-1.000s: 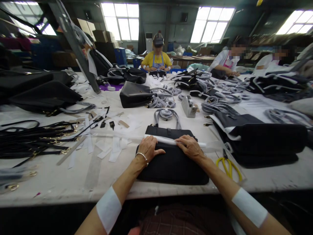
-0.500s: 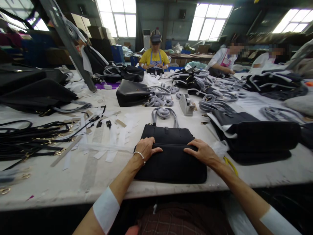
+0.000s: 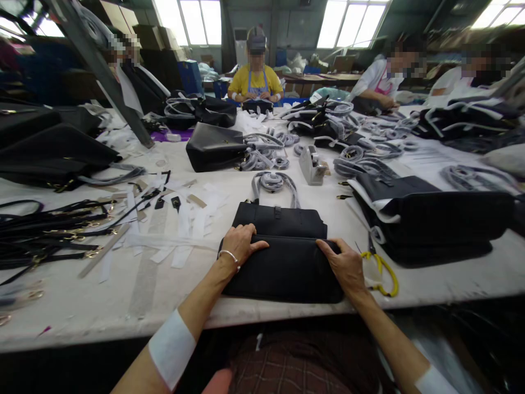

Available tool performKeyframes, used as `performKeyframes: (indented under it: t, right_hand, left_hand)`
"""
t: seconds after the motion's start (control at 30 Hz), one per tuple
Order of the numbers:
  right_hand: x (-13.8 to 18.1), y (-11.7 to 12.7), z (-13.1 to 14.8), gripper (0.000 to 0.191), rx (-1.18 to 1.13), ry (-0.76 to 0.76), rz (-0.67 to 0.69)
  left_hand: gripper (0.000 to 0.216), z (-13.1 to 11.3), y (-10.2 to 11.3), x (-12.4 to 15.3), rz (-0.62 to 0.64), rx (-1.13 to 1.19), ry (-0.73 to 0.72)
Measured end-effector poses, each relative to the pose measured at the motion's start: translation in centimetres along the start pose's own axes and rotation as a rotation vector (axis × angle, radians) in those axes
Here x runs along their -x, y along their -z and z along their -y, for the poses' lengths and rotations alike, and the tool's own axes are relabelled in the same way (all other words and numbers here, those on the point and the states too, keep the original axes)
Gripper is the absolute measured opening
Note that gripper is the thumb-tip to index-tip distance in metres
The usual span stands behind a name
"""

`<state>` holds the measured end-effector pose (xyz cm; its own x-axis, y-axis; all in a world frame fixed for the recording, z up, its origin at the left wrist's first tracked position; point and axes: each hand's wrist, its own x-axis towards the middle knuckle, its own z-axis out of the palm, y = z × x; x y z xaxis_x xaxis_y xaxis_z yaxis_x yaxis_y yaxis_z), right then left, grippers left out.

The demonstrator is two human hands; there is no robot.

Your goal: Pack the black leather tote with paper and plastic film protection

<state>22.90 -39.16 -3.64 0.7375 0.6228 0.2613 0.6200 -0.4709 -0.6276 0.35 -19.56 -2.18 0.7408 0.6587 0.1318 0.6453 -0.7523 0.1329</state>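
Observation:
A black handbag (image 3: 283,262) lies flat at the table's near edge, its wrapped grey handles (image 3: 274,183) pointing away from me. My left hand (image 3: 240,244), with a silver bracelet at the wrist, grips the bag's left end, fingers curled over its upper fold. My right hand (image 3: 346,265) holds the bag's right end, thumb on top and fingers round the side. Both hands are closed on the bag.
Yellow-handled scissors (image 3: 383,271) lie just right of my right hand. A larger black bag (image 3: 430,219) sits at the right, black straps (image 3: 53,230) and white paper strips (image 3: 180,219) at the left, a tape dispenser (image 3: 311,164) beyond. Other people work across the table.
The white rolled strip that lay across the bag under my hands is gone. My hands have moved apart to the bag's two ends, and the scissors show again.

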Motion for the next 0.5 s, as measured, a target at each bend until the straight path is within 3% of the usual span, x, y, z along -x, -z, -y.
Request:
performKeyframes:
  t: [0.1, 0.23, 0.3, 0.5]
  right_hand:
    - [0.3, 0.0, 0.1, 0.053, -0.064, -0.042, 0.026]
    - [0.1, 0.0, 0.2, 0.05, -0.168, 0.066, -0.043]
    - [-0.2, 0.1, 0.1, 0.046, -0.21, 0.074, -0.014]
    - [-1.8, 1.5, 0.4, 0.04, -0.231, 0.016, 0.451]
  left_hand:
    - [0.047, 0.0, 0.1, -0.2, 0.014, -0.01, -0.043]
    - [0.043, -0.7, 0.3, -0.5, 0.035, -0.008, -0.134]
    - [0.045, -1.3, 0.3, -0.7, 0.03, 0.013, -0.18]
    - [0.047, -2.0, 0.6, -1.2, 0.046, 0.058, -0.207]
